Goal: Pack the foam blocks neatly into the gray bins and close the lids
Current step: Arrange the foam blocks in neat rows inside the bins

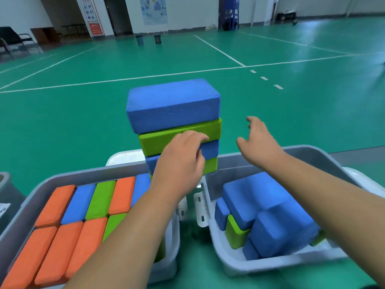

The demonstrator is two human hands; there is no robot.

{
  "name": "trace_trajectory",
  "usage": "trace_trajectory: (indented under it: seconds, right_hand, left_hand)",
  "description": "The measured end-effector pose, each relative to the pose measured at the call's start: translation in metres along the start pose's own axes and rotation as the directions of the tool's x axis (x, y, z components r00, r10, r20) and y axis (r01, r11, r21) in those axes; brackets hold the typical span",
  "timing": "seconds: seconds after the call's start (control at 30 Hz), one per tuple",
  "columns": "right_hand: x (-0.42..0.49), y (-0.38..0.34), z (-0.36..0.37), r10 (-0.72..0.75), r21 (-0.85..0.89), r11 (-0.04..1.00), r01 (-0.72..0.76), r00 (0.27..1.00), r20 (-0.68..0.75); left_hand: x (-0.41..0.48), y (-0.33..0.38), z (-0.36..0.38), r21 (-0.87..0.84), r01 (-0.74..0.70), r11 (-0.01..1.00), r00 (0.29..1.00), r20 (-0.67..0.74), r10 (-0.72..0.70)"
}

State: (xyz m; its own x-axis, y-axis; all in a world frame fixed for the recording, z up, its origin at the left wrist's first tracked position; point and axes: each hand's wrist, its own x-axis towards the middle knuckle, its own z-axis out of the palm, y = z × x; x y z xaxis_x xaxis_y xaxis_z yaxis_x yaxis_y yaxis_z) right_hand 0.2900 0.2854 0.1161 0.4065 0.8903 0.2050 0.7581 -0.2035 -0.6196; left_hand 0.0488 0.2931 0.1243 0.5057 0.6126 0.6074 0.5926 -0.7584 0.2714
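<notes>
A stack of foam blocks stands behind the two gray bins: a blue block (173, 104) on top, a green block (210, 130) under it, then another blue and another green one. My left hand (181, 161) rests against the stack's front, fingers curled over the green and lower blue blocks. My right hand (260, 140) hovers open to the right of the stack, touching nothing. The left gray bin (87, 173) holds neat rows of orange, blue and green blocks. The right gray bin (316, 152) holds loosely piled blue blocks (268, 207) and green ones.
White lids (125, 156) lie behind the bins, one more at the far right (362, 178). White latches (201, 207) stick out between the bins. Another gray container's edge (5, 178) shows at far left. Green sports floor stretches beyond.
</notes>
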Motion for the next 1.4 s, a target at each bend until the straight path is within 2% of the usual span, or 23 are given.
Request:
trace_trajectory:
  seconds: [0.1, 0.2, 0.27, 0.33, 0.4, 0.5, 0.73, 0.83, 0.93, 1.0, 1.07, 1.13, 1.2, 1.3, 1.4]
  right_hand:
    - [-0.004, 0.024, -0.003, 0.137, -0.188, 0.977, -0.096, 0.967, 0.216]
    - [-0.008, 0.044, -0.007, 0.226, -0.326, 0.940, -0.099, 0.896, 0.382]
    - [-0.008, 0.058, -0.011, 0.259, -0.370, 0.926, -0.077, 0.843, 0.472]
    - [-0.005, 0.074, -0.014, 0.280, -0.381, 0.921, -0.084, 0.821, 0.497]
    - [0.000, 0.090, -0.015, 0.307, -0.415, 0.905, -0.092, 0.817, 0.489]
    - [0.004, 0.112, -0.011, 0.329, -0.415, 0.902, -0.117, 0.810, 0.485]
    - [-0.007, 0.157, -0.010, 0.394, -0.471, 0.872, -0.134, 0.763, 0.512]
    - [-0.007, 0.169, -0.012, 0.423, -0.471, 0.865, -0.173, 0.757, 0.499]
    - [-0.007, 0.175, -0.015, 0.439, -0.446, 0.871, -0.206, 0.731, 0.521]
    - [-0.005, 0.174, -0.018, 0.437, -0.401, 0.882, -0.248, 0.748, 0.499]
    - [0.000, 0.174, -0.022, 0.437, -0.363, 0.885, -0.292, 0.791, 0.428]
    - [0.005, 0.171, -0.029, 0.435, -0.323, 0.885, -0.335, 0.842, 0.319]
    - [0.010, 0.171, -0.039, 0.439, -0.215, 0.893, -0.396, 0.873, 0.213]
    - [0.016, 0.165, -0.061, 0.409, 0.000, 0.911, -0.411, 0.907, 0.103]
    - [0.018, 0.162, -0.082, 0.366, 0.139, 0.921, -0.364, 0.931, 0.014]
  left_hand:
    - [-0.012, 0.014, 0.025, -0.062, 0.056, 0.997, 0.967, 0.251, -0.038]
    - [-0.022, 0.024, 0.052, -0.034, 0.078, 0.996, 0.880, 0.472, -0.052]
    - [-0.028, 0.030, 0.069, -0.017, 0.156, 0.988, 0.815, 0.568, -0.119]
    - [-0.036, 0.037, 0.082, -0.014, 0.288, 0.957, 0.746, 0.630, -0.216]
    - [-0.044, 0.045, 0.093, -0.001, 0.374, 0.927, 0.678, 0.682, -0.273]
    - [-0.049, 0.053, 0.106, 0.063, 0.414, 0.908, 0.601, 0.730, -0.324]
    - [-0.047, 0.062, 0.134, 0.173, 0.588, 0.790, 0.459, 0.732, -0.503]
    - [-0.045, 0.068, 0.144, 0.122, 0.726, 0.677, 0.377, 0.753, -0.539]
    - [-0.047, 0.078, 0.152, 0.009, 0.875, 0.484, 0.300, 0.775, -0.556]
    - [-0.048, 0.081, 0.160, -0.048, 0.896, 0.442, 0.315, 0.771, -0.553]
    - [-0.049, 0.081, 0.168, -0.082, 0.870, 0.486, 0.390, 0.718, -0.576]
    - [-0.047, 0.080, 0.172, -0.146, 0.868, 0.474, 0.438, 0.675, -0.593]
    - [-0.042, 0.088, 0.168, -0.259, 0.884, 0.390, 0.453, 0.681, -0.575]
    - [-0.036, 0.098, 0.165, -0.432, 0.870, 0.240, 0.492, 0.717, -0.494]
    - [-0.027, 0.110, 0.157, -0.499, 0.830, 0.249, 0.558, 0.741, -0.375]
